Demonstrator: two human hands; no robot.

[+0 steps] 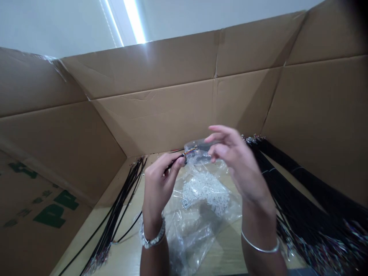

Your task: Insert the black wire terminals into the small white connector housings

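Note:
My left hand [162, 172] pinches a black cable [174, 161] near its end, where several thin coloured wires [190, 150] fan out past the fingertips. To the right of those wires, my right hand [230, 153] is raised with its fingers apart and slightly blurred; I see nothing in it. Below both hands lies a clear plastic bag [189, 230] with many small white pieces [207, 189] in it, probably connector housings. Behind the wire ends is another crumpled clear bag [201, 157].
On the left lies a loose bundle of black cables [123, 203] with bare coloured ends. Thick bundles of black cables [290, 191] fill the right side. Tall cardboard walls [161, 115] surround the wooden table [126, 257] at the back and sides.

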